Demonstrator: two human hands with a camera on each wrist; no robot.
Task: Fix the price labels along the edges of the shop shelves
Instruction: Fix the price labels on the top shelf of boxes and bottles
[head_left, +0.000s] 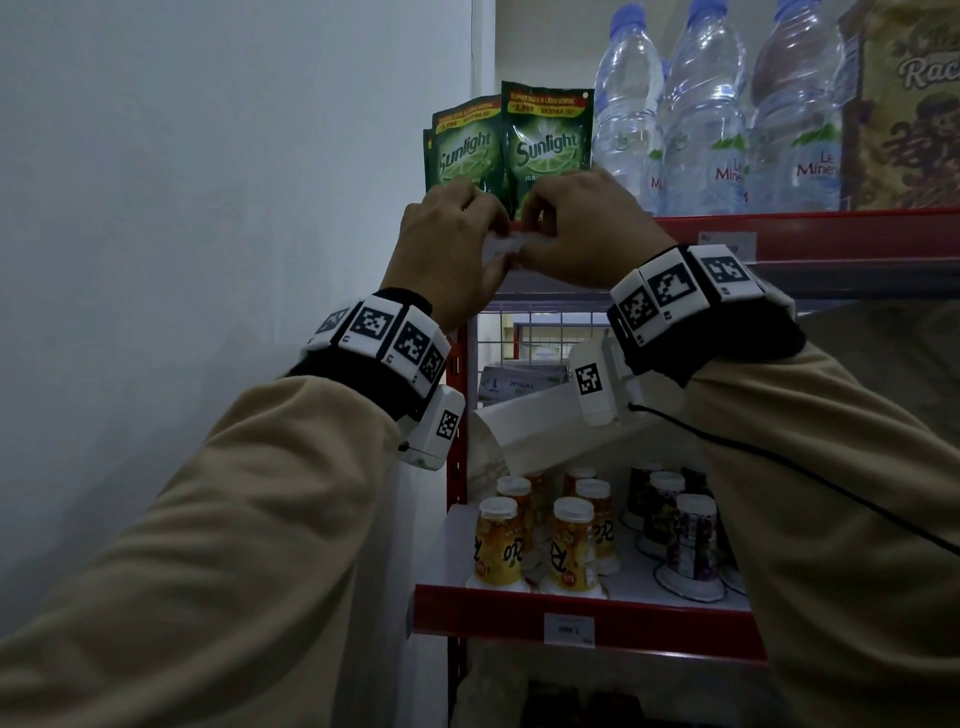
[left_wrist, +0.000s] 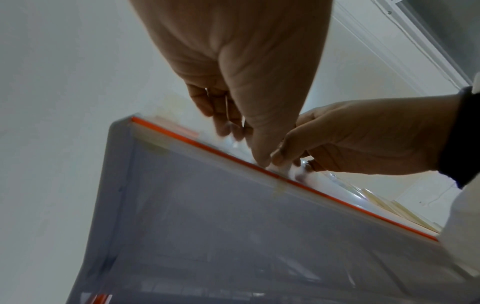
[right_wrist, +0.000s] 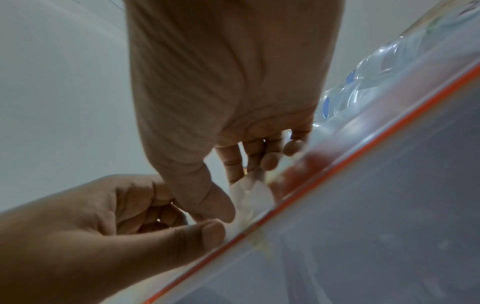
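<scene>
Both hands are up at the red shelf edge (head_left: 831, 234) in the upper middle of the head view, sharing one small white price label (head_left: 506, 243). The left hand (head_left: 452, 249) pinches its left end with curled fingers, and the right hand (head_left: 582, 234) pinches the right end between thumb and fingertips. In the right wrist view the label (right_wrist: 250, 197) sits crumpled against the strip, near the centre of the frame, not yet lying flat. To do this well, I would say the paper wants stretching level between the two pinches, its lower edge tucked into the strip first, then smoothed outward from the middle so it neither buckles nor tears. Directly above the hands stand green soap pouches (head_left: 545, 135), which look light enough to topple if knuckles nudge them; water bottles (head_left: 706, 114) crowd the upper right. Another label (head_left: 727, 241) sits on the same edge, just right of the right wrist. At the bottom of the frame a lower shelf holds small drink bottles (head_left: 571, 540), with its own label (head_left: 569, 627) below them.
</scene>
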